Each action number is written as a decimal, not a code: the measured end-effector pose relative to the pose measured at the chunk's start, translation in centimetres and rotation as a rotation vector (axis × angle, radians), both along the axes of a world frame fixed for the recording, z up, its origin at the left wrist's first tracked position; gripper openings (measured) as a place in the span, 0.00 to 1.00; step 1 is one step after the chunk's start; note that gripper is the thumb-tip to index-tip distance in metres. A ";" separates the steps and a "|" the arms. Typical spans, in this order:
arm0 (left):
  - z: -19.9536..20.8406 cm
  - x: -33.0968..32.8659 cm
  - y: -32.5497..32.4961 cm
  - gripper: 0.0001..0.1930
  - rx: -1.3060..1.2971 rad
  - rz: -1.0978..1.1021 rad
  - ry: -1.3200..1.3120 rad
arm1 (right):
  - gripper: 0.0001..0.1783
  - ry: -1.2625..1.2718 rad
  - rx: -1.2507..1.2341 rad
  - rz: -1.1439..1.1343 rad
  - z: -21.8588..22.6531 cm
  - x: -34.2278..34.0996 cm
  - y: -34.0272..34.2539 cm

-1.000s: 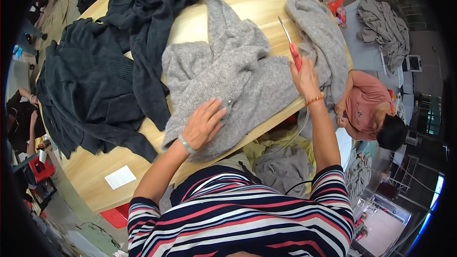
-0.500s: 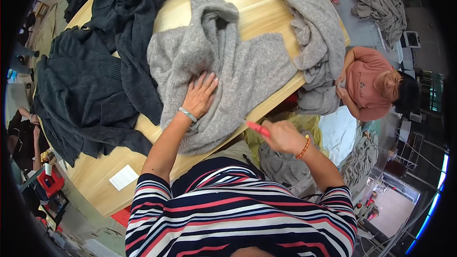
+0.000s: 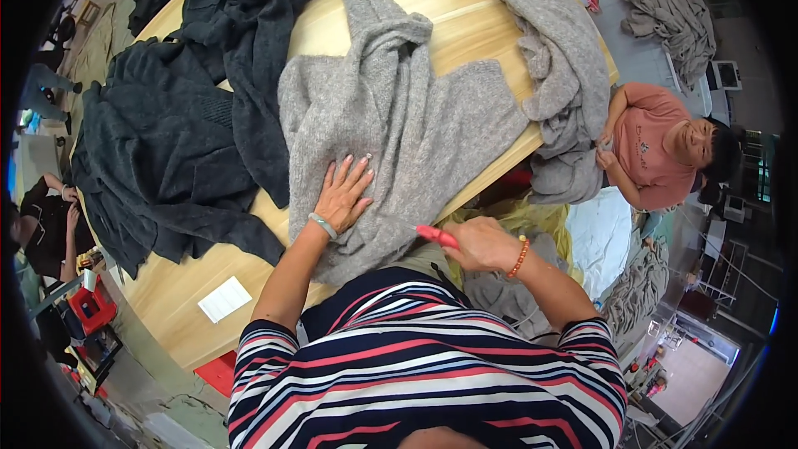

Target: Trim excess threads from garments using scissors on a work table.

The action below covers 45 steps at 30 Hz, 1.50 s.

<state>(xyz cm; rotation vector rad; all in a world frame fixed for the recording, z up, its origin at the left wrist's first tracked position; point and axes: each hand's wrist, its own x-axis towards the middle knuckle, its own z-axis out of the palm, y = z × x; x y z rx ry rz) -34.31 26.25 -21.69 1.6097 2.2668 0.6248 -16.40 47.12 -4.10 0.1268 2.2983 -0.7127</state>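
Note:
A grey knitted sweater [image 3: 416, 125] lies in loose folds on the wooden table in front of me. My left hand [image 3: 345, 195] rests flat on its lower part, palm down, fingers spread. Over the sweater's near right edge, my right hand [image 3: 482, 244] grips a tool with a red handle [image 3: 436, 237]. A thin tip points from the handle toward the left, close to the knit; its exact shape is too small to tell, and I cannot tell whether it touches.
Dark knitted garments [image 3: 166, 141] heap on the table's left side [image 3: 158, 299], near a white paper [image 3: 224, 299]. Another grey knit [image 3: 561, 50] hangs over the right edge. A person in a pink shirt [image 3: 648, 145] sits beyond it. Below are yellow and white sheets [image 3: 598, 229].
The grey sweater's upper folds have flattened somewhat. My left hand has shifted slightly toward me on the cloth. My right hand has moved a little left and down with the red-handled tool.

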 end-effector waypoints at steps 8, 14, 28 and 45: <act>3.6 2.5 -6.2 0.28 0.010 0.030 0.027 | 0.19 0.273 0.050 -0.575 -3.4 -0.2 3.7; 0.7 5.7 -6.8 0.31 0.042 0.007 -0.108 | 0.16 0.308 0.100 -0.378 -5.5 2.5 1.9; 1.5 6.7 -7.6 0.27 0.061 -0.140 -0.143 | 0.21 0.108 -0.046 -0.936 -15.8 -0.9 10.2; 3.6 6.7 -4.1 0.30 0.097 0.145 -0.908 | 0.27 0.576 0.092 -0.839 -15.4 -0.5 6.8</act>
